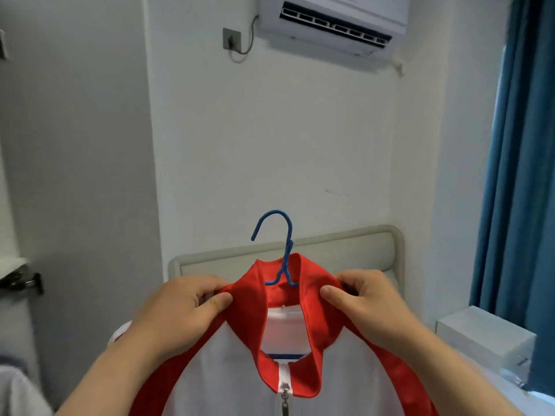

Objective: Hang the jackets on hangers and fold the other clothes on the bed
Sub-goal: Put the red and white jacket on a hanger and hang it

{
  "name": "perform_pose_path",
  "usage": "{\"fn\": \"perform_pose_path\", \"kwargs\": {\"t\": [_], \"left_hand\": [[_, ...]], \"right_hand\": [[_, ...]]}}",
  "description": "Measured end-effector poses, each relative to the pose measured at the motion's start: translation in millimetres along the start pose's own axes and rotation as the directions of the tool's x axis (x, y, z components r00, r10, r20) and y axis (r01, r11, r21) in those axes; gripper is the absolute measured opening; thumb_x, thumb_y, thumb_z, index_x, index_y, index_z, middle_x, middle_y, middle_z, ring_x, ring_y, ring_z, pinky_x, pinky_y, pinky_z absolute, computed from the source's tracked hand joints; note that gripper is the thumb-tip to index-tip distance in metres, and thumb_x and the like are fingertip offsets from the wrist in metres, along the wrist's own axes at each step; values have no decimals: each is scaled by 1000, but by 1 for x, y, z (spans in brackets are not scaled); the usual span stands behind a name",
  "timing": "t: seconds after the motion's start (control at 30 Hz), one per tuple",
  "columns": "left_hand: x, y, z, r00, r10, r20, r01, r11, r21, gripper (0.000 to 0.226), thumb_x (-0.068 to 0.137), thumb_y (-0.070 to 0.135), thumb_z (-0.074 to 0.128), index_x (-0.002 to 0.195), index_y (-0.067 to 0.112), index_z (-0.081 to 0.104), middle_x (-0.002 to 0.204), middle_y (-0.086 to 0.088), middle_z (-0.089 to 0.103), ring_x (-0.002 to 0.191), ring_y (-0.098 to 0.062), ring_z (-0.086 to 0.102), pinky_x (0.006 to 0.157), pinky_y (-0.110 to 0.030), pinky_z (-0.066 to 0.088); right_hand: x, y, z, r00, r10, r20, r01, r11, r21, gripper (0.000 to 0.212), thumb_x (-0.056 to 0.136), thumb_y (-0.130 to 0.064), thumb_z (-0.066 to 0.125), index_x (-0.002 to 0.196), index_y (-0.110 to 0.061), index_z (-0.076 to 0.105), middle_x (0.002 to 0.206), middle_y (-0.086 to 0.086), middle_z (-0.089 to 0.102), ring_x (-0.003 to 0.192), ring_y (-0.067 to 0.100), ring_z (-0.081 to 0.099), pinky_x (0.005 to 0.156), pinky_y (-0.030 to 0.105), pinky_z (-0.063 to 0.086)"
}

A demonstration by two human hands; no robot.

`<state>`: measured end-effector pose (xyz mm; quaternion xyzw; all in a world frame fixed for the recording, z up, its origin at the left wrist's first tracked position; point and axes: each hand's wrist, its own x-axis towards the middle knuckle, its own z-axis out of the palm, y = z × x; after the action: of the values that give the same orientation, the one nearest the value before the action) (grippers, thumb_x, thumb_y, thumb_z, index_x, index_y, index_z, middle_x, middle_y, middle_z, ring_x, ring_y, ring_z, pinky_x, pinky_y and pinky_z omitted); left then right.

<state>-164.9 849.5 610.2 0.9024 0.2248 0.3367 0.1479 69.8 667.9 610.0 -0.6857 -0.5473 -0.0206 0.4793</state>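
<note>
While jacket (228,370) sat on blue hanger (290,232), raised in air before headboard (345,250), grip probably served to settle shoulders over hanger arms. Left hand (183,307) pinched red shoulder fabric just left of collar, thumb in front. Right hand (369,298) pinched opposite shoulder likewise. Collar stood between hands; hook rose above them, on no rail. Air conditioner (330,22) high on wall, curtain (516,175) at right.

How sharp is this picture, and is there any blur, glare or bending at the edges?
Head view: even, soft light, no glare; the hanger and the jacket read clearly; the left hand and right hand look slightly smeared; the curtain bows with wide-angle distortion; the bottom-left corner is blurred.
</note>
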Motion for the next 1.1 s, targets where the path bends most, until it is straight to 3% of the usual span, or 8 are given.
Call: {"fn": "perform_pose_path", "kwargs": {"t": [0.13,0.27,0.4,0.53,0.63,0.73,0.9,1.1], "left_hand": [[-42,-34,-26,990,-124,-70,133,981,145,14,89,43,62,94,56,60,73,28,61,71,1,57,58,-25,43],[-77,-69,-47,959,-257,-121,277,940,200,12,90,44,63,90,55,59,75,27,63,71,0,59,65,-28,48],[-103,-103,-61,920,-355,-168,379,915,139,7,90,37,64,91,44,64,79,24,68,78,-2,63,75,-33,52],[-126,-144,-61,871,-438,-224,476,866,154,11,90,36,64,79,37,67,75,27,65,76,1,60,67,-19,44],[-140,-176,-53,827,-502,-253,547,821,160,12,90,42,60,80,38,65,75,25,63,76,-1,58,66,-20,42],[-149,-200,-44,793,-542,-276,589,799,123,16,91,43,58,80,34,64,74,21,63,73,0,56,63,-18,40],[-157,-224,-40,760,-577,-301,622,779,76,20,93,42,56,78,31,64,72,17,63,69,-1,56,60,-19,40],[-148,-230,-35,761,-565,-320,609,791,51,17,95,42,54,86,34,66,79,17,64,73,-4,54,71,-24,41]], "right_hand": [[6,-9,57,992,-24,122,9,993,117,33,91,-25,67,74,3,60,60,-5,48,58,6,42,56,32,36],[13,-25,114,978,-42,205,8,986,166,28,89,-26,69,76,-2,66,62,-3,56,60,5,47,57,36,43],[20,-40,164,961,-44,272,-7,983,185,20,82,-28,76,71,-13,70,61,-2,64,56,0,50,55,26,43],[24,-49,213,944,-30,329,-36,981,192,11,83,-26,76,74,-20,76,69,-8,72,60,5,63,59,22,49],[27,-50,250,937,-13,349,-45,986,158,16,83,-27,76,68,-22,73,67,-7,70,56,0,58,55,18,45],[32,-50,279,935,14,355,-61,991,121,17,82,-29,76,71,-17,74,69,-2,70,56,1,56,55,23,46],[34,-53,311,944,4,329,-41,994,105,16,82,-28,77,71,-17,75,66,-6,70,54,0,57,54,20,45],[45,-48,321,948,6,317,-44,992,114,22,83,-27,77,62,-26,71,58,-13,67,51,-1,57,49,13,42]]}}
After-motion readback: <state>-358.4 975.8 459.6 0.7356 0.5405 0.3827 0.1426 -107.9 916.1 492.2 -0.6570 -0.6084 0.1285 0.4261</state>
